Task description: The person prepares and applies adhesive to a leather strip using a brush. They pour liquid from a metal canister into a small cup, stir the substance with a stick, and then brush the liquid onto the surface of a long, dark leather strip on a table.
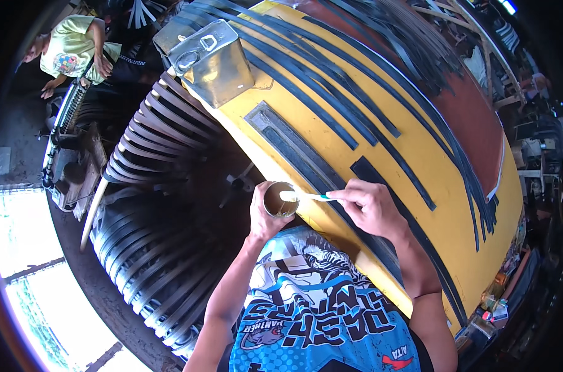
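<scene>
Close to my chest, my left hand [262, 215] is wrapped around an open round can [276, 215] with brownish contents. A small brush [313, 196] with a pale handle and a green band is pinched in the fingers of my right hand [373, 207]. Its whitish head is over the can's mouth; whether it touches the contents I cannot tell. Beneath my right forearm, wide black strips [304, 160] run along the near edge of the yellow tabletop [304, 125]. Narrower black strips [309, 88] lie across the table beyond them.
A rectangular metal tin [216, 65] stands at the table's far left corner. Dark strips hang in rows from a pole [123, 144] on my left. A reddish-brown sheet [472, 135] lies at the right under bundled strips. Another person [72, 51] stands at upper left.
</scene>
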